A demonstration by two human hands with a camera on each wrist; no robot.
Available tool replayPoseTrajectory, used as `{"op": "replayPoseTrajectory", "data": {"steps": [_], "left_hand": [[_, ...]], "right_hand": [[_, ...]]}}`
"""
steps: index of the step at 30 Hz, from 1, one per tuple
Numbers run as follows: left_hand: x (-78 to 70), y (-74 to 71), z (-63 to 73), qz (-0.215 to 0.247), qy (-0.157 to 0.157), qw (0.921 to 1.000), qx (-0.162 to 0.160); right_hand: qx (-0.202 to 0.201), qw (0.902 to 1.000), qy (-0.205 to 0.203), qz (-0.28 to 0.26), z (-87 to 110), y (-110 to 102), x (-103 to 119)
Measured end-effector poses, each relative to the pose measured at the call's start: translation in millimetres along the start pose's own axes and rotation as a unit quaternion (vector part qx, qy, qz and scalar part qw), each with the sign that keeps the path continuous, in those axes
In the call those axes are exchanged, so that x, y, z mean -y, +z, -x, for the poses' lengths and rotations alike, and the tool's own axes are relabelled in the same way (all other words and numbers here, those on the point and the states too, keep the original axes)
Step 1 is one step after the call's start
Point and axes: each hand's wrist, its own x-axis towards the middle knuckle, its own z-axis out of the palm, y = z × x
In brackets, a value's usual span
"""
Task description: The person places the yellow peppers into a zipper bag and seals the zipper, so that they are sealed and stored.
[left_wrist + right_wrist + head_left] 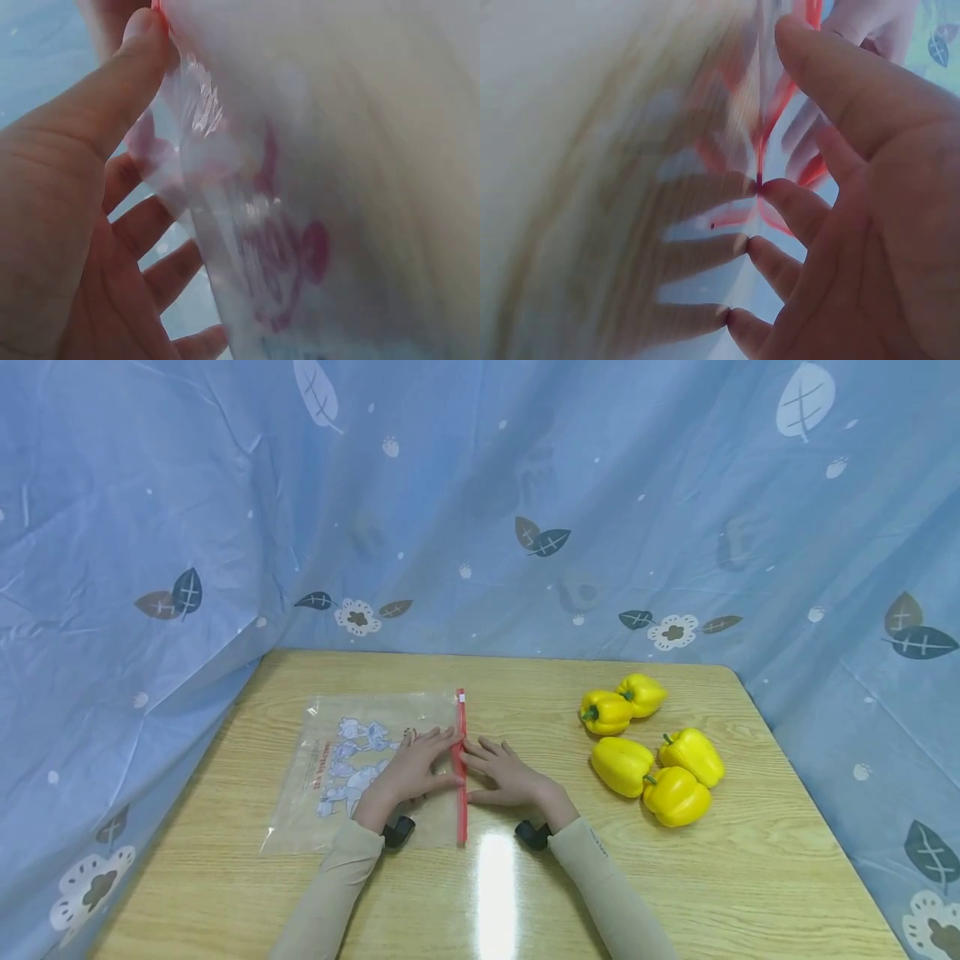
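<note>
A clear zip bag (307, 793) with blue cartoon figures and red lettering lies flat on the table, its red zip strip (462, 827) on the right. My left hand (408, 768) rests over the printed side, fingers spread and mostly straight, fingertips and thumb reaching the strip. In the left wrist view the thumb (112, 97) tip is right at the red edge. From the other side my right hand (513, 777) meets the strip with fingers extended. The right wrist view shows its fingertips (769, 191) down at the surface and its thumb (817, 60) beside the red strip.
Several yellow bell peppers lie to the right on the wooden table (540, 693): a pair (606, 713) towards the back and a group (677, 797) nearer. A blue leaf-patterned curtain (465, 485) hangs behind and at both sides of the table.
</note>
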Motion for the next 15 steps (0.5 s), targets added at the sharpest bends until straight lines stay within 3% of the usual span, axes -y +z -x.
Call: {"op": "replayPoseTrajectory", "data": {"steps": [15], "left_hand": [[2.0,3.5,-0.9,0.013,-0.017,0.9997,-0.013]], "right_hand": [[-0.009,0.9997,0.002,-0.021,1.7,-1.7,-0.8]]}}
